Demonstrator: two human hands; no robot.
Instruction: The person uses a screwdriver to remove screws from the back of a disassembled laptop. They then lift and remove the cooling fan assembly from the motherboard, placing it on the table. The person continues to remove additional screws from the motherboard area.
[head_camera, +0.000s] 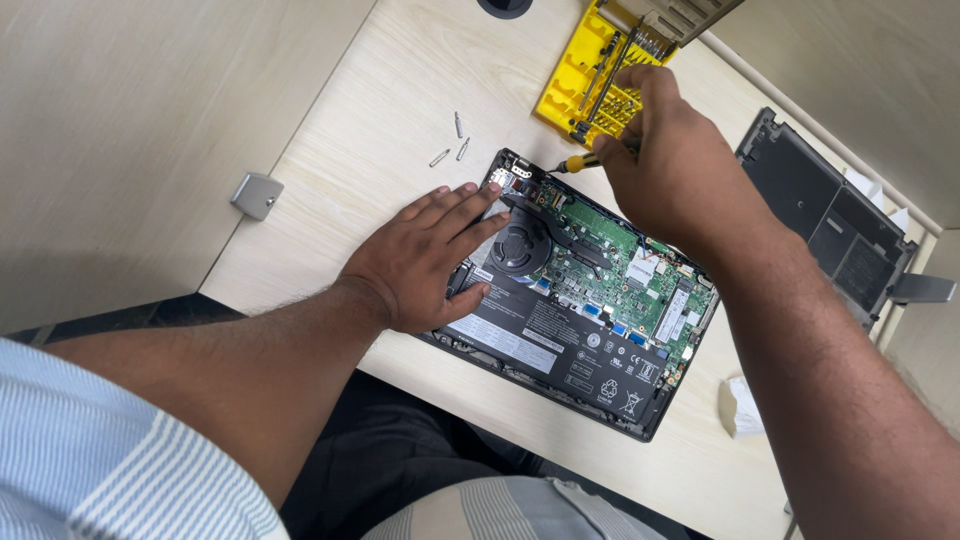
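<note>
The left hand (432, 258) lies palm down on the opened laptop (575, 300), fingers spread and extended toward 1 o'clock. The fingertips reach the upper left corner of the chassis, just beside the fan (520, 247). The thumb rests along the near edge of the battery (545, 325). This hand grips nothing; it presses flat. The forearm enters from 8 o'clock.

The right hand (670, 165) is curled, fingers pressed together around a screwdriver (580, 161). The forearm enters from 5 o'clock and crosses the right end of the laptop. The yellow collar and the tip project from the fist toward 9 o'clock. The tip meets the laptop at its far left corner.

The laptop lies at an angle in the middle of the desk (400, 110), base cover off, green board (625, 265) exposed. Three loose screws (452, 143) lie on the desk at 11 o'clock from the left hand. A yellow bit case (585, 85) stands open at 12 o'clock, partly behind the right hand. A dark cover panel (830, 215) lies at 3 o'clock.

Hidden or unclear: the screwdriver handle is enclosed in the fist. The right forearm covers the laptop's right edge. The screw under the tip cannot be made out. The bit case lid is cut off by the top edge.
</note>
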